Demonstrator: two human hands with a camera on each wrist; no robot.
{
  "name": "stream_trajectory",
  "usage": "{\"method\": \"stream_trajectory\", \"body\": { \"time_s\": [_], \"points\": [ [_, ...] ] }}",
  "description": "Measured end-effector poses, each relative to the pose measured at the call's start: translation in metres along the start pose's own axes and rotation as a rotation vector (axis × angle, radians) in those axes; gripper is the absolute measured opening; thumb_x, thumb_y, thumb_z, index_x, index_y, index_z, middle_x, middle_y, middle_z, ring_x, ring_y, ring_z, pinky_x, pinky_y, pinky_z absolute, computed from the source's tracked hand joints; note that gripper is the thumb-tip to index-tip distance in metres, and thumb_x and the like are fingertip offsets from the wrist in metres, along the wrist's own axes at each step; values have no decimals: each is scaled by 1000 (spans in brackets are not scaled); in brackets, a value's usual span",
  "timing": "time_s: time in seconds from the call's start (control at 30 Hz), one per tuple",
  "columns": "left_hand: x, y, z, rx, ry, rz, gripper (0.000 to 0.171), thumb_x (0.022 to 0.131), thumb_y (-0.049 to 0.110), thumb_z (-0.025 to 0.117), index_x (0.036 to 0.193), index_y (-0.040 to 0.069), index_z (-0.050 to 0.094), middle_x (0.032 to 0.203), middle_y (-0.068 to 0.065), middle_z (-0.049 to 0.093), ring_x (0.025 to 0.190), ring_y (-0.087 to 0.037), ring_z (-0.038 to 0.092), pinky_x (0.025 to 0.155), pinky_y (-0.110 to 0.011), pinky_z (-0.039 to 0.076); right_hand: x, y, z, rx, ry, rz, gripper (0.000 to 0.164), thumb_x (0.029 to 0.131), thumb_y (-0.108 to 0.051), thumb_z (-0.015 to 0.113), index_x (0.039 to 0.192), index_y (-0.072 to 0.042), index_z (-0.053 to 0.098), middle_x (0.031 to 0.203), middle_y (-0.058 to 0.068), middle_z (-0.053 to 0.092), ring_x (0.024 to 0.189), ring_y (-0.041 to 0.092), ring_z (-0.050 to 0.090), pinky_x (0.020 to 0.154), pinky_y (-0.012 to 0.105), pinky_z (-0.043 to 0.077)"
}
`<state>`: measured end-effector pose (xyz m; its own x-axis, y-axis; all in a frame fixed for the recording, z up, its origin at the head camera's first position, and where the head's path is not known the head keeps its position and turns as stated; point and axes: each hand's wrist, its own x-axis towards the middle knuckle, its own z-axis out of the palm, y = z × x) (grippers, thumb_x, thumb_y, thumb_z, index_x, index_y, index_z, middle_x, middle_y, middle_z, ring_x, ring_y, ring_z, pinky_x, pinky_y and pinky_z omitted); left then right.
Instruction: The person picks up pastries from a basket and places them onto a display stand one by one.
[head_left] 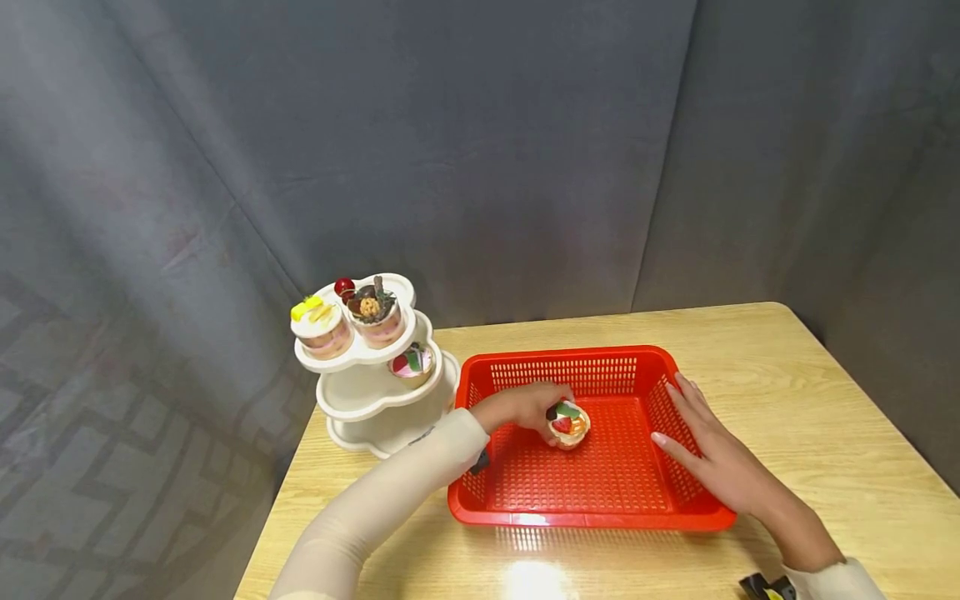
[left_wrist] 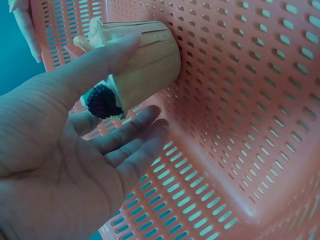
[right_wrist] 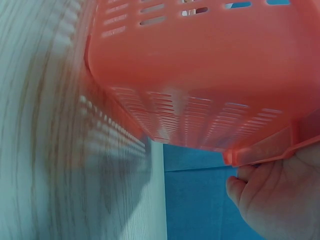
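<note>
My left hand point(head_left: 534, 408) reaches into the red basket point(head_left: 592, 521), thumb and fingers about a small fruit-topped cupcake point(head_left: 567, 427). In the left wrist view, the thumb of the left hand point(left_wrist: 65, 135) lies along the side of the cupcake's pale pleated wrapper point(left_wrist: 150, 60). A blackberry point(left_wrist: 104, 101) shows on its top, and its base is against or close to the basket floor. Part of the index finger is hidden behind the cupcake. On the basket's right rim rests my right hand point(head_left: 712, 458), fingers extended and thumb over the inside.
Left of the basket stands a white three-tier stand point(head_left: 356, 408). Its top tier bears a yellow-topped dessert cup point(head_left: 326, 335) and a chocolate-topped one point(head_left: 377, 318); another fruit-topped cupcake point(head_left: 412, 365) sits a tier below. A grey curtain point(head_left: 525, 167) hangs behind the wooden table point(head_left: 780, 375).
</note>
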<state>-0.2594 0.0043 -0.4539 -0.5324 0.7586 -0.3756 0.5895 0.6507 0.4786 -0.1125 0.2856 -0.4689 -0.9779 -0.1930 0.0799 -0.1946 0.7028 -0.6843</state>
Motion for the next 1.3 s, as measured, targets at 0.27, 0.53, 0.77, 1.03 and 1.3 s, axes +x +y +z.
{"method": "stream_trajectory", "body": {
  "time_s": [0.27, 0.53, 0.77, 1.03, 1.3],
  "points": [
    [3, -2, 6, 10, -24, -13, 66, 74, 14, 92, 126, 16, 53, 114, 6, 58, 106, -7, 53, 96, -19, 43, -3, 2, 3, 4, -8, 26, 83, 102, -42, 58, 164, -16, 9, 171, 6, -5, 155, 29, -10, 98, 82, 26],
    [4, -4, 8, 44, 27, 21, 55, 78, 25, 90, 120, 13, 57, 102, 7, 60, 93, -7, 55, 84, -18, 46, -3, 0, 2, -5, -12, 26, 83, 103, -44, 56, 164, -14, 8, 170, 8, -6, 155, 32, -10, 98, 82, 26],
    [4, -4, 5, -18, 99, 62, 57, 78, 25, 90, 122, 8, 58, 100, 6, 63, 88, -4, 57, 77, -14, 47, -2, -1, 1, 1, -5, 11, 82, 103, -43, 56, 163, -12, 10, 170, 8, -5, 155, 32, -9, 101, 81, 23],
    [3, -3, -3, -191, 163, 99, 62, 76, 20, 91, 125, 8, 55, 106, 3, 63, 93, -5, 58, 82, -16, 48, -1, -1, 1, 0, 5, -6, 81, 104, -39, 56, 163, -11, 10, 170, 6, -7, 155, 31, -9, 104, 80, 19],
    [4, -7, -4, -255, 226, 136, 64, 75, 24, 91, 127, 10, 56, 106, 6, 63, 94, -5, 59, 83, -17, 50, 0, 0, 2, 5, 9, -24, 80, 104, -38, 57, 163, -10, 10, 170, 9, -5, 155, 31, -9, 107, 79, 16]
  ]
}}
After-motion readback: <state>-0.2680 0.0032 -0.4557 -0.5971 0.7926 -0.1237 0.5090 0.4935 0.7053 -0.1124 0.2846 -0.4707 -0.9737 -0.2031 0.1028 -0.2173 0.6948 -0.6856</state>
